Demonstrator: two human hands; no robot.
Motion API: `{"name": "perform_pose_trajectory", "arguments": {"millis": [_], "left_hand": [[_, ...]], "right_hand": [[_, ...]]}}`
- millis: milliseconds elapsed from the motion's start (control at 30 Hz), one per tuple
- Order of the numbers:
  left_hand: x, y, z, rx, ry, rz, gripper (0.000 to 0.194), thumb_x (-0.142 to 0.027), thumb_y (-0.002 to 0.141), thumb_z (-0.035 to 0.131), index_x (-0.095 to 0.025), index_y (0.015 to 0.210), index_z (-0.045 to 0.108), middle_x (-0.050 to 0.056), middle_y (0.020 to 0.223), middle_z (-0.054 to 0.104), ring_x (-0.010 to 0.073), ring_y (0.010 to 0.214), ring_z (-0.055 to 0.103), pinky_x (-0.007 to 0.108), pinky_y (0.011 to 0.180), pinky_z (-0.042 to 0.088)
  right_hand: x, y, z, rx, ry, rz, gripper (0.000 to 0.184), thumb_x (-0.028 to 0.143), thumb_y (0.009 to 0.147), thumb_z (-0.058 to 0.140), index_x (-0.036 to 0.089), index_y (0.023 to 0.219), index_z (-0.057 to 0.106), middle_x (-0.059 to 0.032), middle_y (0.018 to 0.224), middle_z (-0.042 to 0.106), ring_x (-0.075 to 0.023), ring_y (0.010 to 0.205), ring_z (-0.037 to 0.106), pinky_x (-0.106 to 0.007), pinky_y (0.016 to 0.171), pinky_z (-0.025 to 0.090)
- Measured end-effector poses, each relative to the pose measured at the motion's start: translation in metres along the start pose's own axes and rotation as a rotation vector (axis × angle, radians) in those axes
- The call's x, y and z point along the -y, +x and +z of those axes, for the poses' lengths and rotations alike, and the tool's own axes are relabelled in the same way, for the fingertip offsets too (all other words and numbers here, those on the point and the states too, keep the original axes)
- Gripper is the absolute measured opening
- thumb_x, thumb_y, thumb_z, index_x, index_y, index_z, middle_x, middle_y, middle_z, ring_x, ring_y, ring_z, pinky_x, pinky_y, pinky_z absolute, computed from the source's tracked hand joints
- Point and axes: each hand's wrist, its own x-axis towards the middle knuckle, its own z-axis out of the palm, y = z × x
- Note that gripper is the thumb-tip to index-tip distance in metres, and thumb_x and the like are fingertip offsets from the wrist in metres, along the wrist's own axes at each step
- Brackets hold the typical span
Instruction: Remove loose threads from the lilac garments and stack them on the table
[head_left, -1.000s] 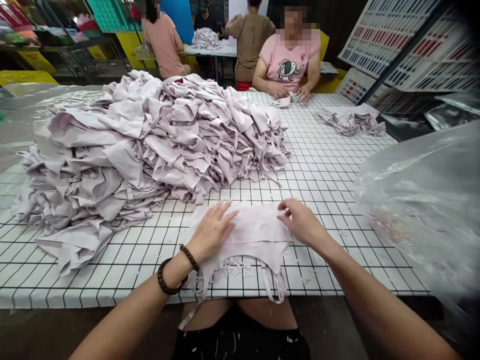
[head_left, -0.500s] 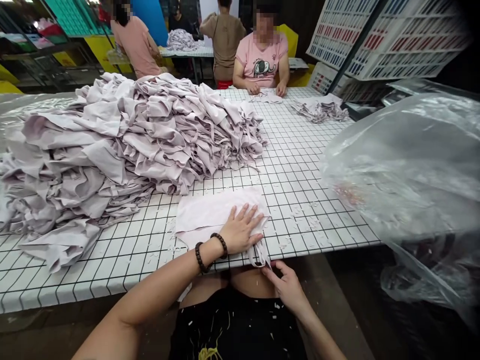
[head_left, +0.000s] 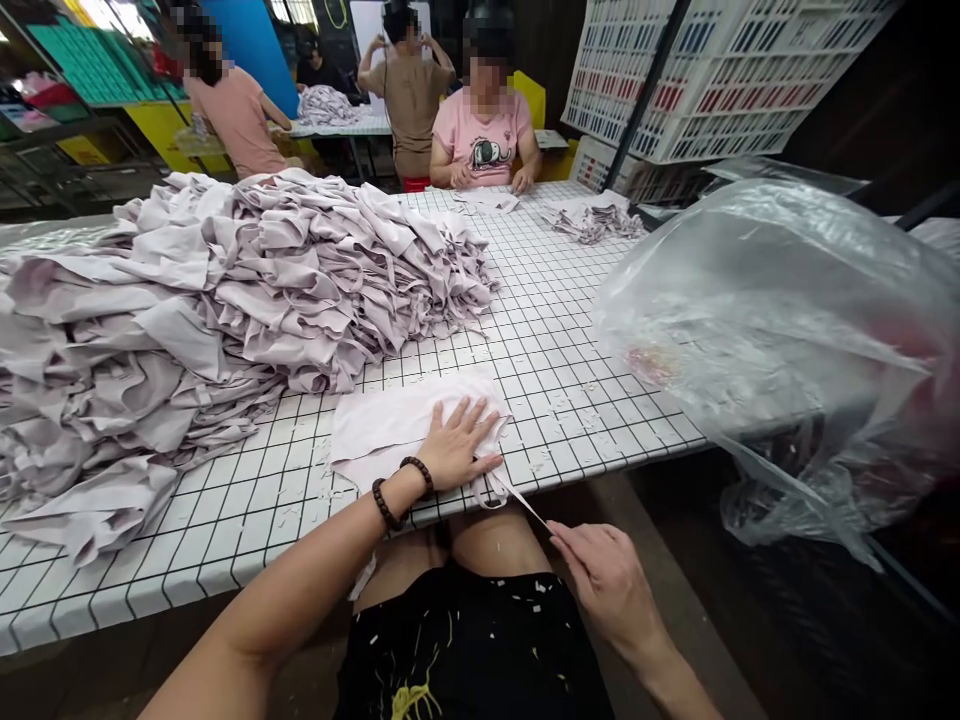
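A pale pink fabric piece (head_left: pixel 382 420) lies flat at the front edge of the table. My left hand (head_left: pixel 456 445) rests on its right part, palm down with the fingers spread. From that side a thin fabric strap (head_left: pixel 521 494) runs taut past the table edge. My right hand (head_left: pixel 604 575) pinches the strap's end between thumb and fingers, out over the floor beside my lap. Next to my left hand a loop of the same strap hangs at the edge.
A large heap of pale pink garments (head_left: pixel 300 280) covers the table's left. A clear plastic bag (head_left: pixel 750 300) bulges at the right edge. Scraps are scattered on the checked tablecloth (head_left: pixel 555 350). Across the table a person (head_left: pixel 487 140) handles fabric; white crates (head_left: pixel 697 80) stand behind.
My right hand has moved right and away from the table edge, drawing the strap out straight. My left hand stays flat on the fabric. The whole view has shifted slightly.
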Motion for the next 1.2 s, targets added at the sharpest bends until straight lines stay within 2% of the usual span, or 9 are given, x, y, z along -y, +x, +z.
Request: {"name": "perform_pose_trajectory", "arguments": {"millis": [200, 400, 600, 700, 767, 833, 967, 1067, 1200], "left_hand": [[-0.001, 0.0, 0.0, -0.003, 0.0, -0.009, 0.073, -0.068, 0.087, 0.026, -0.028, 0.148, 0.019, 0.007, 0.156, 0.013, 0.034, 0.142, 0.011, 0.066, 0.107, 0.003], [0.0, -0.001, -0.002, 0.005, 0.014, -0.006, 0.071, -0.065, 0.088, 0.029, -0.028, 0.148, 0.018, 0.009, 0.156, 0.012, 0.0333, 0.142, 0.012, 0.066, 0.107, 0.005], [-0.002, -0.001, -0.001, -0.035, -0.02, 0.014, 0.068, -0.061, 0.09, 0.032, -0.028, 0.147, 0.019, 0.009, 0.155, 0.013, 0.0334, 0.142, 0.012, 0.067, 0.106, 0.004], [-0.001, 0.0, -0.005, -0.026, -0.085, 0.002, 0.074, -0.062, 0.088, 0.036, -0.024, 0.148, 0.016, 0.012, 0.155, 0.013, 0.0337, 0.142, 0.012, 0.067, 0.106, 0.004], [0.005, 0.0, -0.012, -0.049, -0.182, -0.013, 0.079, -0.061, 0.087, 0.04, -0.021, 0.149, 0.01, 0.015, 0.154, 0.015, 0.0322, 0.141, 0.015, 0.063, 0.108, 0.011], [0.014, -0.004, -0.02, -0.142, -0.296, -0.043, 0.078, -0.054, 0.088, 0.045, -0.019, 0.148, 0.011, 0.016, 0.151, 0.025, 0.0279, 0.138, 0.026, 0.053, 0.109, 0.024], [0.037, -0.016, -0.026, -0.322, -0.358, -0.136, 0.045, -0.035, 0.083, 0.061, -0.019, 0.124, 0.053, 0.011, 0.117, 0.058, 0.0226, 0.109, 0.052, 0.038, 0.095, 0.043], [0.048, -0.019, -0.02, -0.319, -0.35, -0.108, 0.027, -0.03, 0.08, 0.063, -0.018, 0.105, 0.065, 0.007, 0.098, 0.062, 0.0203, 0.095, 0.055, 0.034, 0.086, 0.048], [0.053, -0.015, -0.013, -0.294, -0.302, -0.013, 0.024, -0.018, 0.08, 0.057, -0.018, 0.102, 0.067, 0.007, 0.098, 0.063, 0.0194, 0.093, 0.055, 0.032, 0.084, 0.048]], "right_hand": [[-0.001, -0.008, -0.037, -0.217, -0.037, -0.059, 0.026, 0.014, 0.085, 0.06, 0.023, 0.108, 0.066, -0.0023, 0.089, 0.071, -0.0162, 0.081, 0.064, -0.036, 0.088, 0.043], [0.004, 0.027, -0.047, -0.413, 0.486, 0.346, 0.013, 0.026, 0.076, 0.072, 0.02, 0.086, 0.067, -0.0023, 0.082, 0.066, -0.0153, 0.072, 0.062, -0.027, 0.066, 0.05], [0.01, 0.077, -0.044, -0.469, 0.931, 0.326, 0.014, 0.033, 0.075, 0.071, 0.021, 0.08, 0.066, -0.0063, 0.091, 0.066, -0.0214, 0.091, 0.062, -0.038, 0.083, 0.05], [0.023, 0.1, -0.039, -0.318, 1.12, 0.356, 0.018, 0.038, 0.079, 0.067, 0.021, 0.084, 0.062, -0.0077, 0.096, 0.068, -0.022, 0.09, 0.065, -0.042, 0.085, 0.049], [0.03, 0.115, -0.033, -0.143, 1.203, 0.393, 0.02, 0.039, 0.08, 0.065, 0.02, 0.084, 0.059, -0.0061, 0.089, 0.069, -0.0172, 0.072, 0.065, -0.036, 0.072, 0.052], [0.034, 0.129, -0.024, 0.041, 1.212, 0.466, 0.023, 0.039, 0.079, 0.066, 0.018, 0.084, 0.058, -0.0028, 0.077, 0.066, -0.0091, 0.052, 0.054, -0.024, 0.052, 0.046], [0.032, 0.154, 0.002, 0.337, 1.094, 0.635, 0.029, 0.041, 0.075, 0.067, 0.014, 0.086, 0.062, 0.0034, 0.062, 0.055, -0.002, 0.04, 0.028, -0.017, 0.036, 0.018], [0.031, 0.167, 0.026, 0.426, 0.978, 0.625, 0.027, 0.041, 0.074, 0.066, 0.014, 0.079, 0.062, 0.0047, 0.057, 0.051, -0.0036, 0.041, 0.034, -0.018, 0.039, 0.024], [0.034, 0.18, 0.052, 0.461, 0.904, 0.574, 0.023, 0.038, 0.073, 0.065, 0.016, 0.07, 0.057, 0.0035, 0.054, 0.053, -0.008, 0.047, 0.049, -0.019, 0.045, 0.035]]}}
